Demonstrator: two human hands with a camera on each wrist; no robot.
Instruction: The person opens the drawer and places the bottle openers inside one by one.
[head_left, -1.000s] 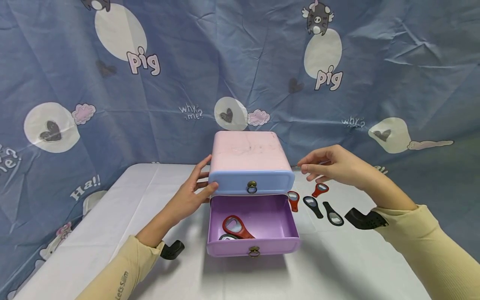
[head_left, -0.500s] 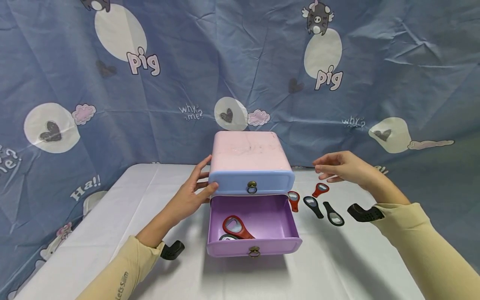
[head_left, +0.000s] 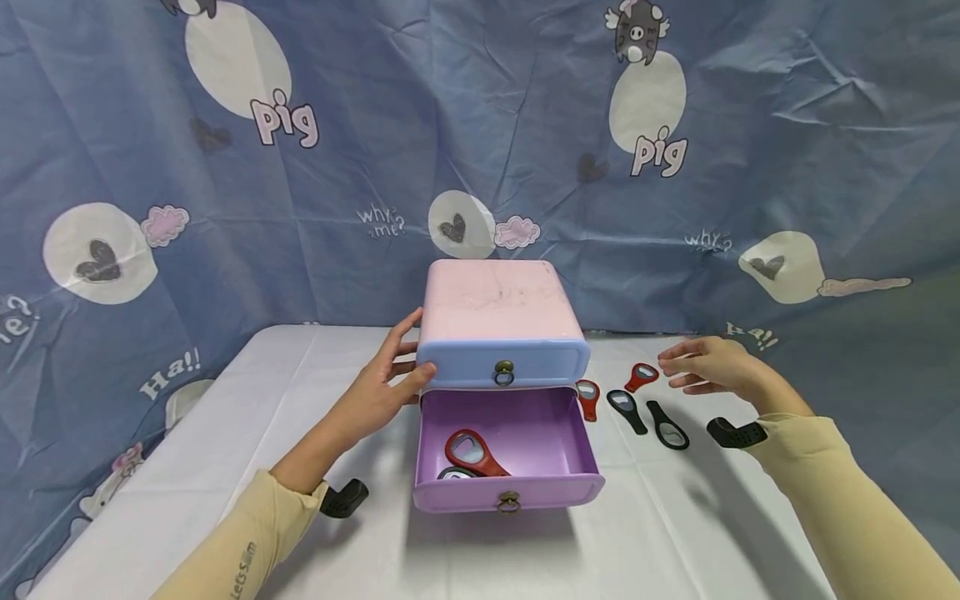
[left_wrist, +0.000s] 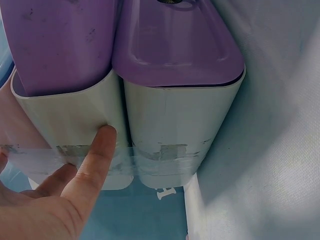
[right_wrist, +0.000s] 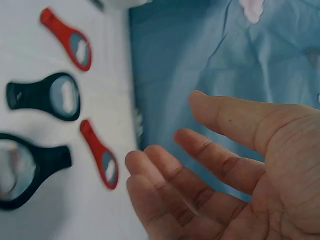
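A small drawer cabinet with a pink top stands on the table, its blue drawer closed. Below that, a purple drawer is pulled out. Inside it lie a red magnifying glass and a partly hidden dark-rimmed one. My left hand rests on the cabinet's left side; its fingers touch the casing. Holding nothing, my right hand hovers right of the loose magnifiers, fingers relaxed. Those are a red one, another red one, a black one and a second black one.
A white cloth covers the table. Behind it hangs a blue printed curtain. In the left wrist view, another purple drawer sits closed beside the pulled-out one, and clear tape runs across the casings.
My right hand has moved right and lower, away from the cabinet. The left hand, the drawers and the magnifying glasses stay where they were.
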